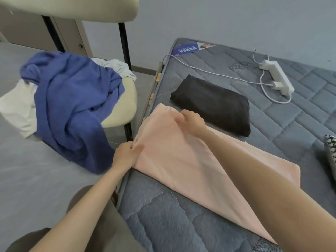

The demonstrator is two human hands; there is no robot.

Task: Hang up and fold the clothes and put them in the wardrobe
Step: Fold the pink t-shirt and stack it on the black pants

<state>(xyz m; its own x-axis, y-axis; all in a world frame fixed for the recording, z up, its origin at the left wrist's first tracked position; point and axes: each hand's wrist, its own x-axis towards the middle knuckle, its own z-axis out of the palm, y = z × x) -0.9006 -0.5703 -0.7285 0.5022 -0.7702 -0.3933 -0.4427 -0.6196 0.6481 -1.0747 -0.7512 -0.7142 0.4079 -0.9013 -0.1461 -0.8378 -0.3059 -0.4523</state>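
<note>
A pale pink garment point(174, 160) lies spread across the near left part of the grey quilted mattress point(272, 128). My left hand point(127, 154) pinches its left edge at the mattress side. My right hand point(190, 120) grips a fold of the pink cloth near its far end, fingers curled. Behind it lies a folded black garment point(212, 104). A blue garment point(72, 104) hangs in a heap over a cream chair point(125, 104), with white clothes point(16, 106) under it.
A white power strip point(278, 77) with a charger and cable lies on the far part of the mattress. A black-and-white patterned item point(331, 151) shows at the right edge. Grey floor lies to the left; cupboard doors point(69, 33) stand behind the chair.
</note>
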